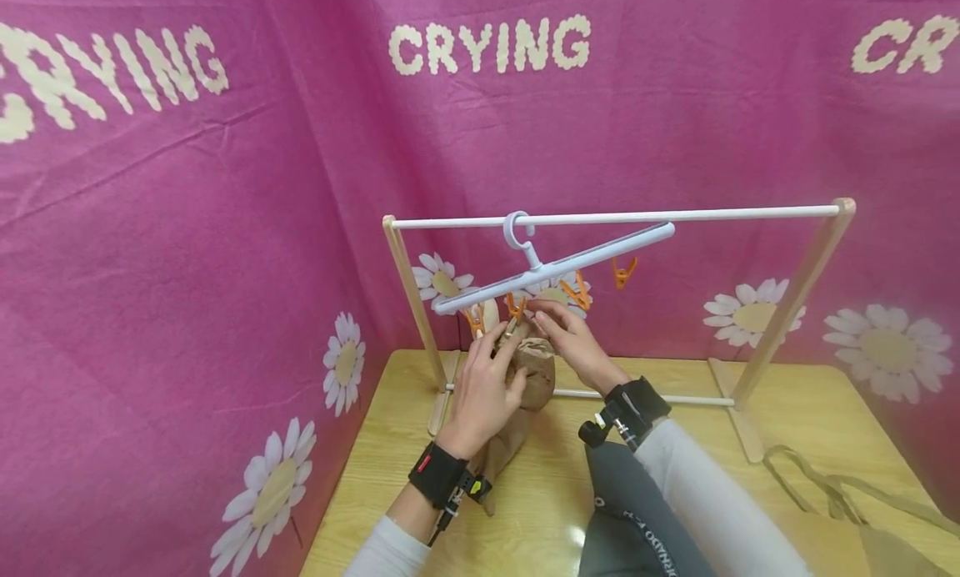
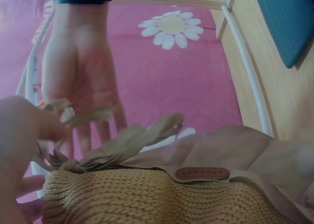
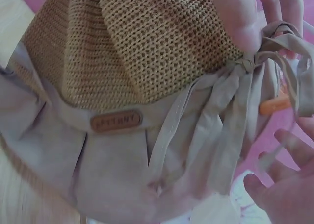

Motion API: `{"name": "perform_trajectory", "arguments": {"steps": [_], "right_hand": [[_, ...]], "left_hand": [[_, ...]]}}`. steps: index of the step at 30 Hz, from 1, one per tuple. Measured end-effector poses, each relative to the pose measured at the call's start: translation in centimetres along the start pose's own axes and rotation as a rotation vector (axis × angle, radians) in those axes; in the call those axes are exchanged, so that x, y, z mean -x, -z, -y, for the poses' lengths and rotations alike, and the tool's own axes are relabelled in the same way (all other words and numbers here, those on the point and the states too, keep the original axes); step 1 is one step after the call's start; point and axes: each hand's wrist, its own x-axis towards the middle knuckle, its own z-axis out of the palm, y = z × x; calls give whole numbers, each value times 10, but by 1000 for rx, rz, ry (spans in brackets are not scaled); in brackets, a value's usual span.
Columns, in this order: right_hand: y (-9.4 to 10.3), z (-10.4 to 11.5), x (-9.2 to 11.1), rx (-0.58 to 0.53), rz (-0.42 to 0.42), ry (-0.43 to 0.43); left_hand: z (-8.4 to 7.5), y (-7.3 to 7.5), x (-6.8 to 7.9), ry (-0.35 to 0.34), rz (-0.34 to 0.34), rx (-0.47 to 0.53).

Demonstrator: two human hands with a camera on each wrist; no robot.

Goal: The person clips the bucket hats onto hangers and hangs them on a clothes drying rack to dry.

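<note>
Apparently to steady the hat (image 1: 537, 383) below the hanger (image 1: 555, 268), the left hand (image 1: 483, 392) pinches it at frame centre; the right hand (image 1: 576, 346), fingers spread, is beside the ribbons (image 3: 223, 128).

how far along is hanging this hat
Done: the hanger hangs from the rack. In hand: the left hand grips the hat near an orange clip, the right hand close by. Apparently left: clipping the hat securely, though whether any clip already grips it isn't clear.

I see a hat (image 3: 142, 77) with tan knitted pattern and plain beige brim (image 3: 115, 170), orange clips (image 1: 578, 293), a pale blue hanger (image 1: 570, 266), and a pink cloth (image 1: 480, 143) with white, yellow-centred daisies (image 1: 274, 492).
</note>
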Motion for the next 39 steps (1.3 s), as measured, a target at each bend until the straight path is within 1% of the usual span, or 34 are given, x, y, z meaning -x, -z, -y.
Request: {"name": "perform_trajectory", "arguments": {"steps": [3, 5, 7, 10, 16, 19, 22, 27, 30, 36, 39], "right_hand": [[8, -5, 6, 51, -11, 12], [15, -10, 12, 54, -17, 8], [21, -16, 19, 60, -26, -4], [32, -27, 32, 68, -43, -43], [52, -46, 54, 111, -96, -87], [62, -51, 63, 130, -103, -87], [72, -55, 72, 143, -106, -98], [89, -63, 90, 180, -90, -146], [100, -70, 103, 203, -89, -194], [124, -91, 133, 241, -62, -305], [137, -103, 147, 301, -60, -338]], "left_hand": [[-2, 2, -1, 0, -29, 2], [-4, 3, -2, -1, -59, 13], [-7, 4, -6, 4, -80, 35], [-14, 4, -13, 31, -92, 91], [-27, 6, -31, 100, -76, 189], [-31, 6, -39, 135, -57, 230], [-33, 7, -46, 168, -26, 297], [-36, 5, -51, 223, 29, 431], [-39, 3, -56, 263, 53, 546], [-46, 2, -69, 402, 83, 822], [-52, 3, -74, 462, 98, 958]]}}
